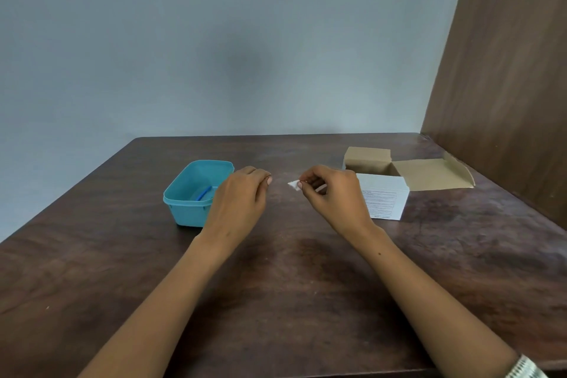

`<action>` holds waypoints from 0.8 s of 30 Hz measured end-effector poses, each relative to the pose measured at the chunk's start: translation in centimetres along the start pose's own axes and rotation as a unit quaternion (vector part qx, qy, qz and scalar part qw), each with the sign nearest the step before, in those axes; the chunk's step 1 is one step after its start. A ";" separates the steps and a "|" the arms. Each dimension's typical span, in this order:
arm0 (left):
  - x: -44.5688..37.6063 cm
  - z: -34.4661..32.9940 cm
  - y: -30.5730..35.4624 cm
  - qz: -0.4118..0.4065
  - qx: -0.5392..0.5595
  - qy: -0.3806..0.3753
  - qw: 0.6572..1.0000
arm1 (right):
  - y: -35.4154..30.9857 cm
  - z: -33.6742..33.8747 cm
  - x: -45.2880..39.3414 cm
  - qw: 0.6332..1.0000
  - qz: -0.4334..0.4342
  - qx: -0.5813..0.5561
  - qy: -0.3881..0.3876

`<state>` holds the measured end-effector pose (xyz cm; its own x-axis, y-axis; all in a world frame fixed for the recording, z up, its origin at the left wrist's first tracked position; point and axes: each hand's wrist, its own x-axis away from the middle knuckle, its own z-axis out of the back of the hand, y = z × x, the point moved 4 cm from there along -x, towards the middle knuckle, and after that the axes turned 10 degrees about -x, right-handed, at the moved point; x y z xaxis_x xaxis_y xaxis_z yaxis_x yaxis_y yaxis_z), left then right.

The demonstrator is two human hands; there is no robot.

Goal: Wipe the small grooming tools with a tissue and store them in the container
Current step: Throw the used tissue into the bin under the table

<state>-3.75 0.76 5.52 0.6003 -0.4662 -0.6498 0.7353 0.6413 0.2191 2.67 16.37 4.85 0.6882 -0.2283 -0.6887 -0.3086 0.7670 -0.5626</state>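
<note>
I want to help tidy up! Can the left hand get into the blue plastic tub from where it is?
Probably yes. The left hand hovers right beside the open, lidless blue plastic tub, and nothing sits between them.

Single head-mounted view, wide-angle, looking forward and slightly down over the table (291,301). Upper half of the frame is grey-blue wall (214,40); brown wood panel (506,70) runs down the upper right. Table's far edge sits mid-frame, its near edge cut off at the bottom. Both forearms enter from the bottom corners, so the camera sits close behind and above them. Edges bow from lens distortion. No second view to overlap.
</note>
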 end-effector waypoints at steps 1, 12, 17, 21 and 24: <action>0.2 0.0 0.1 0.003 0.002 -0.001 1.000 | -0.1 0.1 0.0 1.000 0.003 0.008 -0.002; 4.7 1.9 3.7 0.007 0.055 0.010 0.998 | -2.6 3.7 5.0 0.998 -0.043 0.040 -0.011; 9.3 4.6 10.0 -0.041 0.121 0.018 0.992 | -5.7 9.6 11.5 0.996 -0.083 0.036 0.017; 14.3 5.6 15.9 -0.062 0.204 -0.007 0.977 | -8.4 15.3 18.1 0.990 -0.138 0.024 0.032; 17.9 3.9 19.6 -0.074 0.245 -0.055 0.965 | -8.2 18.4 23.3 0.978 -0.198 0.055 0.026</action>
<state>22.65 2.58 1.01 0.4865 -0.6105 -0.6250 0.8603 0.2099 0.4646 33.30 15.83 1.81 0.7046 -0.5481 -0.4507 0.0494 0.6714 -0.7394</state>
